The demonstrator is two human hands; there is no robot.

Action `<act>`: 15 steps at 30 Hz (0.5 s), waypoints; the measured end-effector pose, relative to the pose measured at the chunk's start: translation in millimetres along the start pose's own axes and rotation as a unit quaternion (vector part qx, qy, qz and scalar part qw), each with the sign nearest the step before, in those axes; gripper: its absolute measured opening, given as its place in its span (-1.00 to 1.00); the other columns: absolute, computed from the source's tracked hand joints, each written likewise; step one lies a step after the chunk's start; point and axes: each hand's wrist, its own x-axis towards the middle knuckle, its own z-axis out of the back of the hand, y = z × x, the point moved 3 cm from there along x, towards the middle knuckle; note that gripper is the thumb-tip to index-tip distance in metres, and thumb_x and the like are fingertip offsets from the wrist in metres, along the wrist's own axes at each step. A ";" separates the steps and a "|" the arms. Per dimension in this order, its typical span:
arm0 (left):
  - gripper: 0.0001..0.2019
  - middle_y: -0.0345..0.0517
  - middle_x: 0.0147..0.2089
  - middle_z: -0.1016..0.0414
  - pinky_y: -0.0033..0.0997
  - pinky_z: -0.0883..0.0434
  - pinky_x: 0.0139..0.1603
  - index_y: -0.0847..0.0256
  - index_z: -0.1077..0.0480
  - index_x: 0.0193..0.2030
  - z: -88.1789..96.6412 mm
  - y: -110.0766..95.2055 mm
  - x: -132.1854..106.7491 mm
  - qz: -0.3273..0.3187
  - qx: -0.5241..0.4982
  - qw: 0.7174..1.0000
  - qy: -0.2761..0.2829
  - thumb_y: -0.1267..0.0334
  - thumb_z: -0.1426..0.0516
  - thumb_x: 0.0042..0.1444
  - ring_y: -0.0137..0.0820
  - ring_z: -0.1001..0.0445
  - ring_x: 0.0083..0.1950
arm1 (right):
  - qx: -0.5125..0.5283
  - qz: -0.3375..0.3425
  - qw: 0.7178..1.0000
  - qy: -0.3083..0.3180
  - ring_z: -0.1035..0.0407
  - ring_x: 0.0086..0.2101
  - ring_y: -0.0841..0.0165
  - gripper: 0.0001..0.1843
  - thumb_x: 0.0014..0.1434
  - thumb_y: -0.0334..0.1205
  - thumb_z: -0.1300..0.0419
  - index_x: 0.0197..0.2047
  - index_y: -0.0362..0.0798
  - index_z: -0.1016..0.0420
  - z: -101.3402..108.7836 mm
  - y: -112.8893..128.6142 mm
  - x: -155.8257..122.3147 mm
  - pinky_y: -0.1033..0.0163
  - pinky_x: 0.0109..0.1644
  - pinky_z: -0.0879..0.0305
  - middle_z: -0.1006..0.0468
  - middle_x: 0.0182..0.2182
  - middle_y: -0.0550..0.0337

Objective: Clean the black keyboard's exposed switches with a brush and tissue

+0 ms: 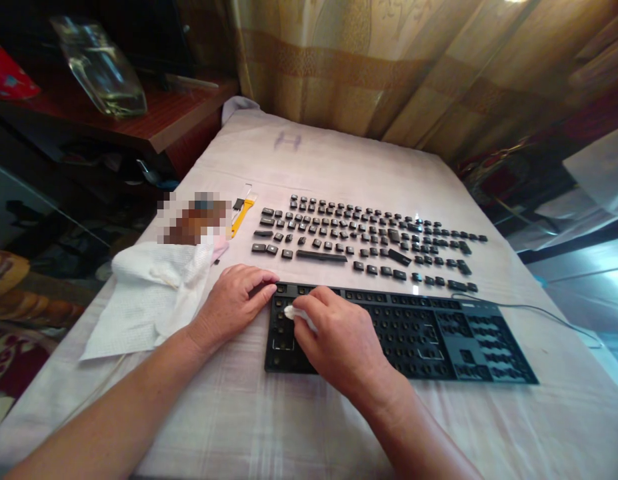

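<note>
Pale cloth (369, 157) spread before the far curtain (339, 57). The black keyboard (446, 342) showed bare sockets (403, 332); the right hand (341, 333) pinched white wadding (289, 312); whether the left hand (236, 298) gripped was unclear.

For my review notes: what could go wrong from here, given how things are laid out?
The loose keycaps lie close beyond the keyboard, so a push away from the person might scatter their rows.

The white wad pinched in the right hand could snag or leave fibres among the exposed switch positions.

The cable trails off to the right; a tug on it might shift the keyboard, with the left hand only at one corner.
</note>
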 end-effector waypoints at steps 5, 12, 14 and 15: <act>-0.82 -0.19 -0.15 -0.64 -0.19 -0.40 0.04 0.09 -0.52 -0.14 -0.2 -0.3 -0.7 0.010 -0.002 1.000 0.002 0.13 -0.12 0.28 -0.29 -0.55 -0.07 | -0.052 -0.003 0.999 0.008 -0.51 -0.24 0.29 -0.81 0.32 -0.35 -0.16 -0.15 0.00 -0.62 -0.1 4.6 11.9 0.30 -0.27 -0.25 -0.60 -0.17 0.09; -0.83 -0.19 -0.15 -0.64 -0.19 -0.40 0.04 0.09 -0.53 -0.13 -0.2 -0.4 -0.3 0.006 -0.002 1.000 -0.001 0.16 -0.12 0.28 -0.29 -0.55 -0.07 | -0.110 0.037 0.993 0.019 -0.47 -0.27 0.32 -0.77 0.38 -0.36 -0.10 -0.23 -0.05 -0.60 -4.1 12.9 13.4 0.32 -0.33 -0.19 -0.58 -0.24 0.04; -0.83 -0.19 -0.14 -0.65 -0.18 -0.40 0.04 0.10 -0.53 -0.13 -0.5 -0.7 0.1 0.006 -0.001 1.000 0.000 0.16 -0.13 0.27 -0.28 -0.55 -0.06 | -0.115 0.048 0.992 0.028 -0.47 -0.27 0.31 -0.77 0.39 -0.36 -0.10 -0.23 -0.05 -0.59 -5.0 14.4 11.0 0.31 -0.34 -0.19 -0.58 -0.24 0.04; -0.83 -0.18 -0.14 -0.65 -0.18 -0.40 0.05 0.09 -0.53 -0.13 -0.7 -0.8 0.2 0.007 -0.001 1.000 0.001 0.16 -0.13 0.27 -0.28 -0.55 -0.06 | -0.118 0.052 0.991 0.034 -0.48 -0.26 0.31 -0.77 0.39 -0.37 -0.11 -0.22 -0.05 -0.59 -5.2 15.2 9.9 0.31 -0.34 -0.19 -0.58 -0.24 0.04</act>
